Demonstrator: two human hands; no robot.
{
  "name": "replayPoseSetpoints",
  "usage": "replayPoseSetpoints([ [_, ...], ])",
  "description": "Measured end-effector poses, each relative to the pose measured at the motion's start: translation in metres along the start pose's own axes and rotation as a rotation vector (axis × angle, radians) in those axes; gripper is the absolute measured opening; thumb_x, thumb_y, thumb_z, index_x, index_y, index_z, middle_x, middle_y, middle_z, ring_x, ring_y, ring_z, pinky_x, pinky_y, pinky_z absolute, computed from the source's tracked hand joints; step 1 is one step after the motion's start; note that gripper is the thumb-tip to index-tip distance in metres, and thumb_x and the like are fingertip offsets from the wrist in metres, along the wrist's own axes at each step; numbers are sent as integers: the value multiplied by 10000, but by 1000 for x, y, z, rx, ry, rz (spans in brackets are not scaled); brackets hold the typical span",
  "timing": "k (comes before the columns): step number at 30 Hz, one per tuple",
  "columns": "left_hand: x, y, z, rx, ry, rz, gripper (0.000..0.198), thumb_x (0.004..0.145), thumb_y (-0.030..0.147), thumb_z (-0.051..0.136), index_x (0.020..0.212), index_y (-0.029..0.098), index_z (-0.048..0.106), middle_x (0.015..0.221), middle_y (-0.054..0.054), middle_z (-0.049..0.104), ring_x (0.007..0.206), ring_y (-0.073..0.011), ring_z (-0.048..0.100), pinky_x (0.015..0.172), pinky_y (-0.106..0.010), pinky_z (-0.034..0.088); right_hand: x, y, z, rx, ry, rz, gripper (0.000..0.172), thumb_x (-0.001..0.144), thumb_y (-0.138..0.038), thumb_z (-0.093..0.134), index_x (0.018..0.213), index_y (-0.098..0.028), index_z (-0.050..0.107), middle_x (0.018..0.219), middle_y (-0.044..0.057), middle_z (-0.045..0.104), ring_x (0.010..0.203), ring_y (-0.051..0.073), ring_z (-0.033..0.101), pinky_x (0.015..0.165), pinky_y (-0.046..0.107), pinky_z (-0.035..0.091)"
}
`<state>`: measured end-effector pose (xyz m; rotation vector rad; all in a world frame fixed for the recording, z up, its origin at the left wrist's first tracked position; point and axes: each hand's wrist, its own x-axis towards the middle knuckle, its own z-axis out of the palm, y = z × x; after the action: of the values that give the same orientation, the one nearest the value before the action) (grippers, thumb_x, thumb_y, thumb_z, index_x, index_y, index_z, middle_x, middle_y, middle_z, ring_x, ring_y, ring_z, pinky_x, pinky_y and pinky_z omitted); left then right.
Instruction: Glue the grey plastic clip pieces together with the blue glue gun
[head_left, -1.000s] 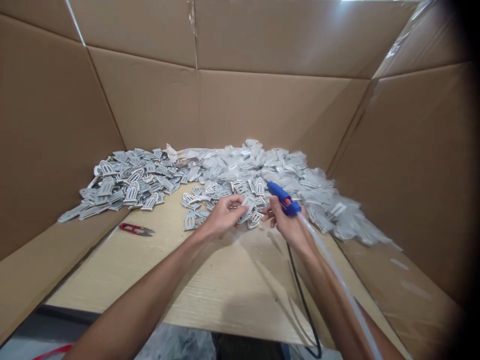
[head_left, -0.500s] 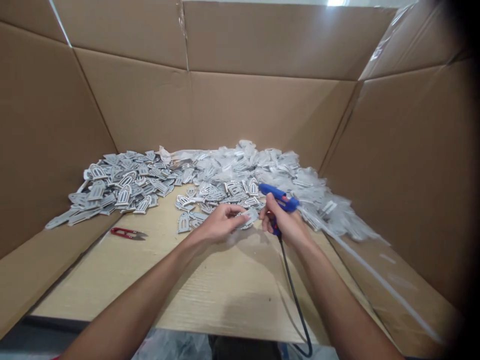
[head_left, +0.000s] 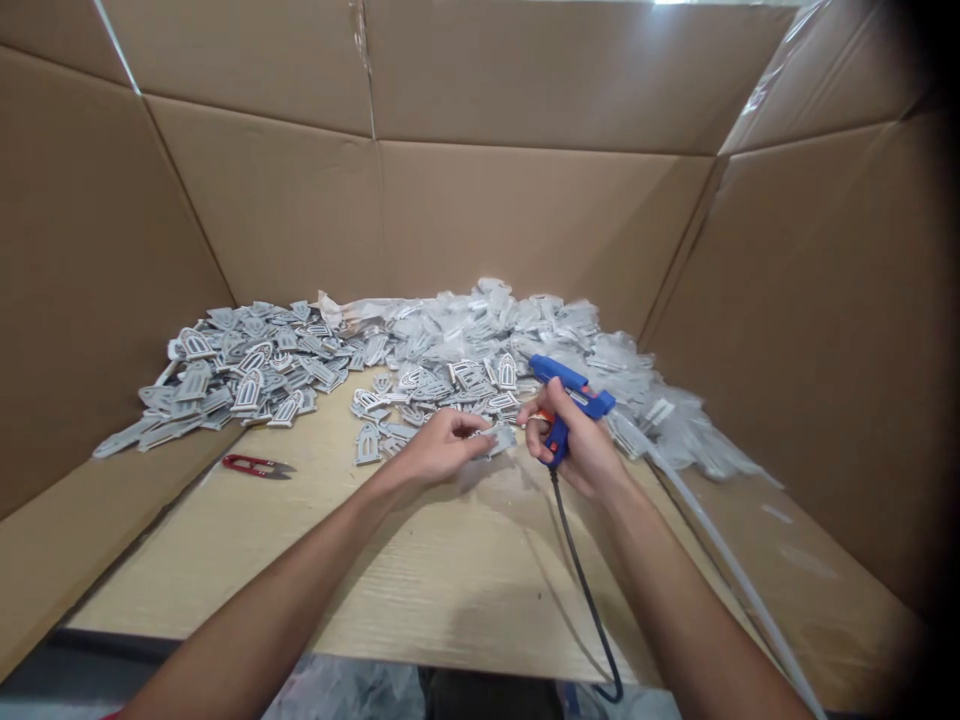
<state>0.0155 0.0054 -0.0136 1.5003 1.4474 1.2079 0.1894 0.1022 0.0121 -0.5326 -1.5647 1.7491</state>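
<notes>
Between the thumb and fingers of my left hand (head_left: 444,445) is a small flat grey piece (head_left: 501,440), held just above the board. My right hand (head_left: 574,435) wraps round the handle of a blue glue gun (head_left: 570,380), whose nozzle points left and away from me. A long pale glue stick (head_left: 701,510) trails from the back of the gun, and a black cord (head_left: 577,560) hangs from its grip. Beyond my hands lies a small heap of grey and white window-shaped pieces (head_left: 427,385).
A larger pile of window-shaped pieces (head_left: 247,365) spreads at the back left. Pieces in clear plastic (head_left: 540,325) are heaped at the back and right. Red thread snips (head_left: 259,467) lie on the wooden board (head_left: 300,540). Cardboard walls (head_left: 540,210) enclose three sides.
My right hand has lifted the glue gun slightly up and to the right, away from the grey piece. My left hand has barely moved.
</notes>
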Motion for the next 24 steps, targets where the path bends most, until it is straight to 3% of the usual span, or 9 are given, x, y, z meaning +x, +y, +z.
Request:
replayPoseSetpoints([
  [2, 1, 1, -2, -3, 41, 20, 303, 847, 412, 634, 706, 149, 686, 642, 11, 500, 588, -105, 377, 551, -247, 249, 1, 4, -3, -151, 10, 28, 570, 817, -762, 641, 678, -209, 624, 584, 29, 657, 393, 108, 519, 355, 241, 340],
  [6, 1, 5, -4, -25, 0, 45, 256, 821, 377, 653, 748, 144, 732, 684, -15, 584, 628, -123, 458, 581, -245, 315, 4, 13, -1, -288, 53, 107, 564, 820, -748, 651, 632, -216, 628, 524, 44, 641, 456, 160, 606, 429, 269, 463],
  [9, -2, 5, -2, 15, -85, 18, 249, 813, 374, 660, 788, 151, 769, 699, -21, 626, 613, -125, 480, 575, -245, 328, 5, 16, 4, -161, 68, 113, 532, 810, -721, 686, 672, -209, 649, 649, 67, 704, 582, 185, 684, 519, 280, 540],
  [12, -5, 2, 1, 77, -89, -14, 241, 795, 366, 667, 767, 150, 773, 660, -19, 615, 570, -120, 449, 548, -247, 312, 5, 12, 3, 67, 49, 54, 489, 769, -689, 753, 759, -208, 660, 770, 71, 731, 692, 200, 725, 590, 287, 579],
  [14, -4, -1, 2, 93, -57, -27, 240, 790, 359, 662, 729, 145, 750, 629, -15, 585, 550, -117, 422, 532, -245, 298, 4, 7, 0, 179, 48, 44, 473, 732, -653, 806, 774, -214, 632, 798, 43, 724, 625, 158, 692, 529, 252, 547],
  [16, -3, -2, 0, 99, 17, -29, 250, 798, 369, 643, 719, 147, 727, 627, -11, 568, 541, -115, 410, 515, -238, 284, 3, 3, -4, 203, 12, 86, 476, 728, -629, 818, 739, -208, 596, 743, 14, 689, 460, 89, 554, 364, 204, 383],
  [18, -1, -1, -5, 141, 138, -10, 243, 793, 363, 630, 687, 155, 695, 630, -7, 560, 539, -114, 409, 501, -230, 271, 2, 2, -7, 178, -32, 144, 469, 742, -608, 815, 727, -201, 582, 697, -2, 656, 400, 60, 451, 328, 199, 301],
  [20, -2, 0, -15, 224, 247, -15, 240, 767, 329, 627, 591, 165, 628, 584, 2, 524, 518, -107, 393, 484, -228, 246, 2, 3, -8, 162, -29, 171, 457, 755, -580, 819, 727, -199, 570, 685, -7, 643, 411, 55, 443, 345, 191, 311],
  [24, -12, 4, -45, 294, 175, -236, 300, 647, 243, 677, 425, 188, 483, 422, 39, 385, 401, -80, 294, 424, -240, 167, 4, 9, -10, 129, 8, 198, 446, 759, -555, 830, 737, -200, 561, 695, -8, 639, 449, 64, 486, 374, 181, 344],
])
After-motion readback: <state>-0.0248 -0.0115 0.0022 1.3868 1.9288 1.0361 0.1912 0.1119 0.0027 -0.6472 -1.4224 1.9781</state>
